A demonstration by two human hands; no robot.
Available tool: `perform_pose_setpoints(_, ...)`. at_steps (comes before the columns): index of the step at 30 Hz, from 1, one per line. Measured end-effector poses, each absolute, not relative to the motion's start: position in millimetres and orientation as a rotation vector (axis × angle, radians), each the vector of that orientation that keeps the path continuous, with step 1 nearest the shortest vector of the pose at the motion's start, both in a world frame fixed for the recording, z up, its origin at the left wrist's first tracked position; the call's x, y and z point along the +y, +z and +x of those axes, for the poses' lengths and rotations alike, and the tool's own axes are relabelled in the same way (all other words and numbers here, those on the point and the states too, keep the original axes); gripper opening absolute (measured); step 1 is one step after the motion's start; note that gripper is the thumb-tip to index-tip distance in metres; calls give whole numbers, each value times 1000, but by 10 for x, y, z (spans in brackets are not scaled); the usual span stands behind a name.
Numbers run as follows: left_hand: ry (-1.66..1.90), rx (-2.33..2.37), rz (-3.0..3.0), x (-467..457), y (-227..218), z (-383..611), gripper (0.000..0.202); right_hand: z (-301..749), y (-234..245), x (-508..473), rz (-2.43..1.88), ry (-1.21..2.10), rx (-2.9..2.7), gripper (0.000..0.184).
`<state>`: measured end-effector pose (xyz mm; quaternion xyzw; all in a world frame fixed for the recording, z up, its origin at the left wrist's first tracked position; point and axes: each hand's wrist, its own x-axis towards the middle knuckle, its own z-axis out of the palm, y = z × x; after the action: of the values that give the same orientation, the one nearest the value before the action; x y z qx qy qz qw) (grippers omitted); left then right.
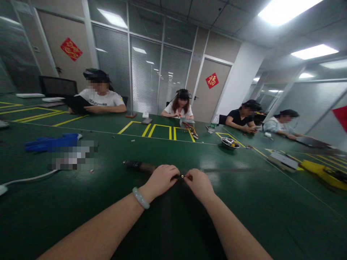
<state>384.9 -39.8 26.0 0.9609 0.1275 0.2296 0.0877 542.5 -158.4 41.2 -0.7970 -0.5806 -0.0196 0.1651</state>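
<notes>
Just above the green table, my left hand (163, 177), with a pale bangle at its wrist, has its fingers pinched round a small dark piece. Close on the right, the thumb and finger of my right hand (199, 183) are pinched at the same piece, where a tiny gold-coloured part (182, 176) shows between the fingertips. Most of the piece is hidden, so its kind is unclear. Beyond my left hand lies a dark cylindrical tool (139, 166) with a narrow tip pointing left; its right end is covered by the hand.
Blue gloves (51, 142) and a blurred power strip (73, 157) with a white cable lie left. A metal bowl (230, 143) of small parts and a water bottle (213, 125) stand farther right. Several people sit across the table, one at a metal box (186, 122) with wires.
</notes>
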Motion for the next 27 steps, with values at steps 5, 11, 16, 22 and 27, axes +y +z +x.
perform_pose_setpoints(5,711,377,2850,-392,256,3847,11,5447,384,-1584,-2229,-107,-1697,12)
perform_pose_setpoints(11,728,377,2826,-404,285,3829,12,5434,400,-1598,-2196,-108,-1739,13)
perform_pose_setpoints(16,729,380,2814,-401,285,3834,11,5404,385,-1601,-2207,-90,-1779,11)
perform_pose_setpoints(22,742,371,2795,-397,277,3836,10,5424,353,-1597,-2146,-102,-1758,9)
perform_pose_setpoints(27,745,370,2789,-398,283,3827,12,5437,334,-1584,-2090,-61,-1720,9)
